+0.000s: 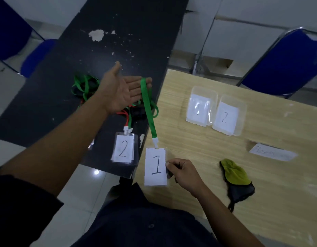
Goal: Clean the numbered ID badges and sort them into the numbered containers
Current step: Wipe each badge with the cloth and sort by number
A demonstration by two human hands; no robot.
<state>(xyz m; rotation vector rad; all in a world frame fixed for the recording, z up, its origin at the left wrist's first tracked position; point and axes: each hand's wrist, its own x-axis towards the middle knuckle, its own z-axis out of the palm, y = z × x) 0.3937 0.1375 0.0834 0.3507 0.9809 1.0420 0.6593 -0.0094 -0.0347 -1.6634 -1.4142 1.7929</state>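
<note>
The right hand (182, 172) is pinching the right edge of the badge marked 1 (155, 166) between thumb and fingertips, fingers curled in, holding it over the near edge where the dark tabletop (104, 50) meets the pale wooden tabletop (261, 175). The left hand (122, 91) is lying wide open, palm up, fingers flat and gripping nothing; the badge's green lanyard (148, 111) is only draping over its fingertips and running down to the white clip at the top of the badge.

That loose drape looks like the main risk. With no finger closing on the strap, it is likely to slide off and fall onto the tangle of green and red lanyards (83, 86) lying just below and behind the left hand, snagging there and tugging the badge against a light pinch. The badge marked 2 (123, 148) is lying just left of the right hand, its straps running up under the left hand, so a dragging strap could pull it off the edge.

The yellow and dark cloth (236, 177) is lying untouched to the right of the right hand, so cleaning seems not yet begun. The containers marked 1 (200, 106) and 2 (229, 116) are standing touching, beyond the right hand; dropping into the wrong one is easy.
</note>
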